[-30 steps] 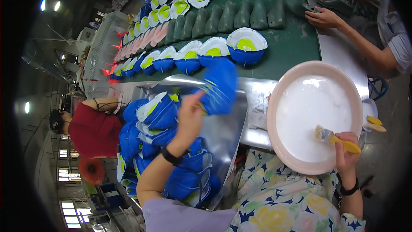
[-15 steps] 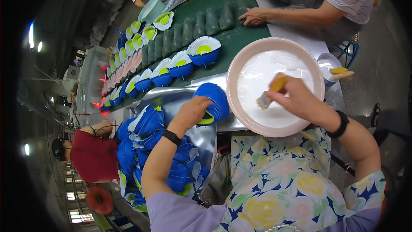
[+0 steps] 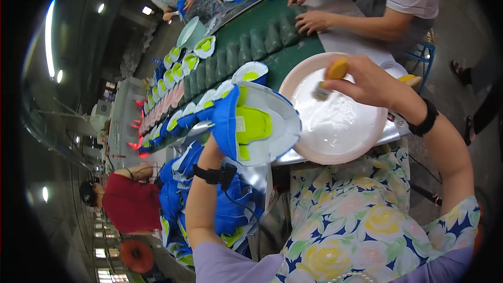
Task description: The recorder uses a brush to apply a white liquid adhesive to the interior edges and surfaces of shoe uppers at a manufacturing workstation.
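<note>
My left hand (image 3: 211, 150) holds up a blue shoe upper (image 3: 272, 118), and most of its fingers are hidden behind it. The upper's white inside and lime-green tongue face me. In my right hand (image 3: 359, 79) a brush (image 3: 336, 69) with a yellow handle is gripped, bristles pointing down. Its bristles hang over a wide pale-pink basin (image 3: 296, 73) of white liquid, just right of the upper. Whether the bristles touch the liquid I cannot tell.
A pile of blue uppers (image 3: 175, 191) lies at my left. Rows of grey-green shoe lasts (image 3: 243, 50) and uppers line the green conveyor belt (image 3: 309, 47). Across it, a co-worker's hands (image 3: 312, 21) reach over the belt. A person in red (image 3: 128, 202) is at far left.
My left hand has raised the upper from beside the basin and turned its inside toward me. The brush has moved slightly up and away from me. The co-worker's hands have shifted over the belt.
</note>
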Demonstrator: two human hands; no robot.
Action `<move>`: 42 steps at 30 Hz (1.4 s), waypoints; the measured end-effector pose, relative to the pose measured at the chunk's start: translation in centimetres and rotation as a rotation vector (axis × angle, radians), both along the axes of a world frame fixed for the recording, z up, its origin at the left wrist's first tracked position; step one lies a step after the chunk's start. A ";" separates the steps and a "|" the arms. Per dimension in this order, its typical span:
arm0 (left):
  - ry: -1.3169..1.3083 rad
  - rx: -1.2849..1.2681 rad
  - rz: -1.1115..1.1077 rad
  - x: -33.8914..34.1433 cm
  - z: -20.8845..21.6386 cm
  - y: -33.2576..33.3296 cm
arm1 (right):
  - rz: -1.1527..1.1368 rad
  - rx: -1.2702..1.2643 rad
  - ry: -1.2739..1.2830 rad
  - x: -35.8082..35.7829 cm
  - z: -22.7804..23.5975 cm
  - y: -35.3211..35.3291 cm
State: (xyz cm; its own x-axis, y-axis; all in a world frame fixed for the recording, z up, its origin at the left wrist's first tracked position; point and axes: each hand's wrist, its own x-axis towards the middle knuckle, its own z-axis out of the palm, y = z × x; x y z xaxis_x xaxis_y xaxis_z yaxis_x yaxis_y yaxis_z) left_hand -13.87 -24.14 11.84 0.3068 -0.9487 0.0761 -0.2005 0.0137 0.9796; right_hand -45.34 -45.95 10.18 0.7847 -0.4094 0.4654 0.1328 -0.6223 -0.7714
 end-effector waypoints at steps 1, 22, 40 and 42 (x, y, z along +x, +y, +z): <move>-0.005 -0.007 -0.015 -0.6 0.0 -0.7 | -0.020 -0.002 -0.005 0.5 1.0 0.1; -0.106 -0.131 -0.049 -9.0 -5.8 -5.1 | -0.352 0.582 0.032 0.9 -2.7 3.3; -0.117 -0.257 0.069 -4.3 -6.0 -2.2 | -0.244 0.436 -0.083 -0.1 -2.2 5.6; -0.124 -0.278 0.093 -4.0 -6.0 -1.5 | -0.244 0.301 -0.215 -0.5 -2.5 5.3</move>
